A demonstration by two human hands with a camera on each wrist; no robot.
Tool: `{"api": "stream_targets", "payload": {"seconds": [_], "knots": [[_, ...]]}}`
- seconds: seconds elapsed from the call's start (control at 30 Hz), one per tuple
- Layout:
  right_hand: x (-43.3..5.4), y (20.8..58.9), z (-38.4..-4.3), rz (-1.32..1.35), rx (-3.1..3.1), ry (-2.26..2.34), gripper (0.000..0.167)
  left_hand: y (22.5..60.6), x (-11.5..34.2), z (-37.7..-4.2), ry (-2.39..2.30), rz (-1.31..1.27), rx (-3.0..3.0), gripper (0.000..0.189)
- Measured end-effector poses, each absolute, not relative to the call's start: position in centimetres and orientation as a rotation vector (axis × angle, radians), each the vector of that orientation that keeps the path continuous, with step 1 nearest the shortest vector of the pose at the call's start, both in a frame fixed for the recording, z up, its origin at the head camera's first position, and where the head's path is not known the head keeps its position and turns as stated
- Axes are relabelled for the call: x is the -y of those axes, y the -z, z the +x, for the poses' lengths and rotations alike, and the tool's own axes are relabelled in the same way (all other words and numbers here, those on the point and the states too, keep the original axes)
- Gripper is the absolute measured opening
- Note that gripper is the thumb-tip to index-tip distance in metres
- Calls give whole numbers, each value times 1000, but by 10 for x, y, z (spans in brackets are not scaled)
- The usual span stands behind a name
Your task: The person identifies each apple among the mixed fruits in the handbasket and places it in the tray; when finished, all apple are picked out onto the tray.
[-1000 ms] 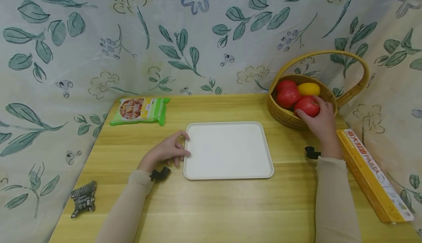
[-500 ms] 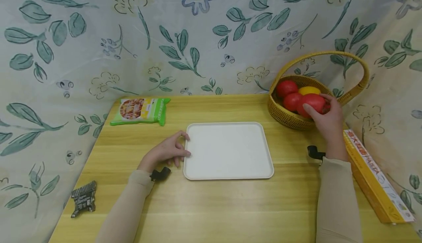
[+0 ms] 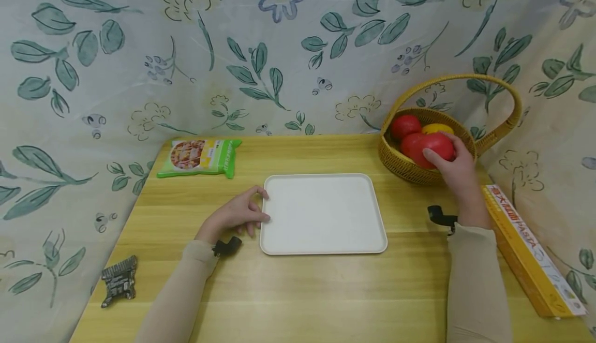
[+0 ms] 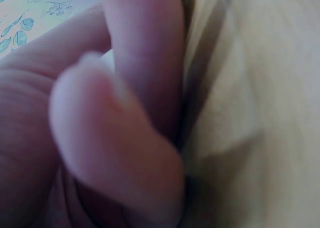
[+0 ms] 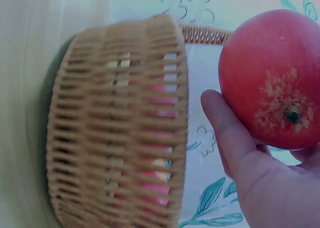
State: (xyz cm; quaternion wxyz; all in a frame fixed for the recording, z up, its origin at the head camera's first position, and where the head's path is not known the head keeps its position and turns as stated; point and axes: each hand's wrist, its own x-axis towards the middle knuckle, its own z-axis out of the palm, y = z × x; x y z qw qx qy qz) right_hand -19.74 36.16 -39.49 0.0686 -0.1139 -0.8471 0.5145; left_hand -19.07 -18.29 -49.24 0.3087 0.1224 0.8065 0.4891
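My right hand (image 3: 458,169) holds a red apple (image 3: 436,150) at the front rim of the wicker basket (image 3: 410,169). In the right wrist view the apple (image 5: 272,80) shows a russet patch around its stem and sits above the level of the basket rim (image 5: 172,25), fingers and thumb around it. Other red fruit (image 3: 405,125) and a yellow fruit (image 3: 437,128) lie inside the basket. My left hand (image 3: 237,211) grips the left rim of a white rectangular tray (image 3: 323,213) with thumb and index finger. Its bent fingers (image 4: 115,138) fill the left wrist view.
A green food packet (image 3: 200,158) lies at the back left of the wooden table (image 3: 326,296). Near the left edge is a small dark wrapped packet (image 3: 119,281). A long pasta box (image 3: 533,255) runs along the right edge, beside my forearm. The basket's tall handle (image 3: 514,100) arches up at the right.
My right hand has raised the apple from among the fruit, first to the right and then slightly back left. The left hand and tray have stayed in place.
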Motion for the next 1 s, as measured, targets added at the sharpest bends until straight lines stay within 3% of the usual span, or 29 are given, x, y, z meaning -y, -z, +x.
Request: {"api": "stream_targets", "payload": {"seconds": [0.17, 1.0], "knots": [[-350, 393, -195, -225, 2574, -1532, 66, 493, 183, -191, -1290, 325, -2135, 59], [-262, 405, -197, 200, 2651, -1700, 81, 494, 183, -191, -1302, 343, -2129, 59]]}}
